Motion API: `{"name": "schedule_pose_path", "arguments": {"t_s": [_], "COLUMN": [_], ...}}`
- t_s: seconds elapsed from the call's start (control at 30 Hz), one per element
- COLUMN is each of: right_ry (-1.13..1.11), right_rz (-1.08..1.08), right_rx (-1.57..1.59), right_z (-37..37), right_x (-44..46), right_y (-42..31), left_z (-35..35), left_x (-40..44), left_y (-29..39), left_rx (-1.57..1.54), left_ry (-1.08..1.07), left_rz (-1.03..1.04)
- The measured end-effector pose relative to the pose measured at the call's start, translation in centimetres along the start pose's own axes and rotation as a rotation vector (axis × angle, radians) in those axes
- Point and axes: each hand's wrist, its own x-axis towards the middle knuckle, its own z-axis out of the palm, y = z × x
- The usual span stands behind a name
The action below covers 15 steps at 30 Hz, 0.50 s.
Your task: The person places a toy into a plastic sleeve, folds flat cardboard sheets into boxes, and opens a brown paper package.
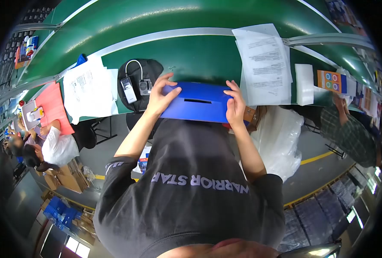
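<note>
Head view, from the left: a co-worker in white (61, 144) sits near a red sheet (53, 107), and printed papers (85, 86) lie on the green desk (199, 56). Beside them, a white handheld device (128, 90) is cabled to a small grey unit (145, 87), both on a black pouch (152, 66). Next, the left hand (160, 98) grips the left end of a blue box (195, 109), thumb over its slotted face. The box is at the desk's near edge, in front of the dark shirt (195, 172). It looks light and fairly stiff, its smooth face perhaps slippery; the side edges seem the best hold, clear of the slot. The right hand (236, 105) closes around its right end. Farther right lie more papers (266, 73) and a white foam stack (304, 84).
</note>
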Motion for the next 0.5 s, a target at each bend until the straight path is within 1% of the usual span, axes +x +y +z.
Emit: {"name": "schedule_pose_path", "arguments": {"t_s": [0.03, 0.1, 0.13, 0.17, 0.2, 0.23, 0.27, 0.3, 0.33, 0.4, 0.47, 0.5], "right_ry": [-0.013, -0.068, -0.103, -0.171, -0.172, -0.220, -0.268, -0.271, -0.286, -0.303, -0.239, -0.241], "right_rz": [0.050, 0.020, -0.005, -0.030, -0.027, -0.012, 0.002, 0.002, 0.016, 0.034, 0.070, 0.069], "right_rx": [0.019, -0.163, -0.233, -0.280, -0.282, -0.314, -0.344, -0.343, -0.365, -0.387, -0.517, -0.517], "right_z": [0.0, 0.0, 0.0, -0.2, -0.3, -0.5, -0.6, -0.5, -0.4, 0.0, 0.9, 1.1], "right_x": [0.2, 0.5, 0.6, 0.4, 0.5, 0.9, 1.2, 1.2, 1.1, 1.0, 1.0, 1.0], "right_y": [0.0, -1.0, -1.6, -1.2, -1.7, -2.5, -2.9, -2.8, -2.6, -2.5, -2.8, -2.7], "left_z": [-0.1, -0.4, -0.4, -0.4, -0.3, -0.3, -0.2, -0.2, -0.4, -0.4, 0.2, 0.5], "left_x": [0.0, 0.2, 0.3, 0.2, 0.0, 0.0, -0.1, -0.1, 0.0, 0.4, 0.3, 0.2], "left_y": [-0.4, -1.3, -1.4, -1.4, -1.3, -1.1, -0.7, -0.3, 0.1, 0.7, 0.6, 0.5], "left_rx": [-0.002, 0.077, 0.075, 0.143, 0.210, 0.209, 0.271, 0.333, 0.333, 0.405, 0.452, 0.499], "left_ry": [-0.001, -0.054, -0.056, -0.051, -0.045, -0.045, -0.041, -0.034, -0.033, -0.098, -0.085, -0.071], "left_rz": [0.001, 0.114, 0.114, 0.133, 0.150, 0.149, 0.171, 0.190, 0.188, 0.142, 0.143, 0.144]}}
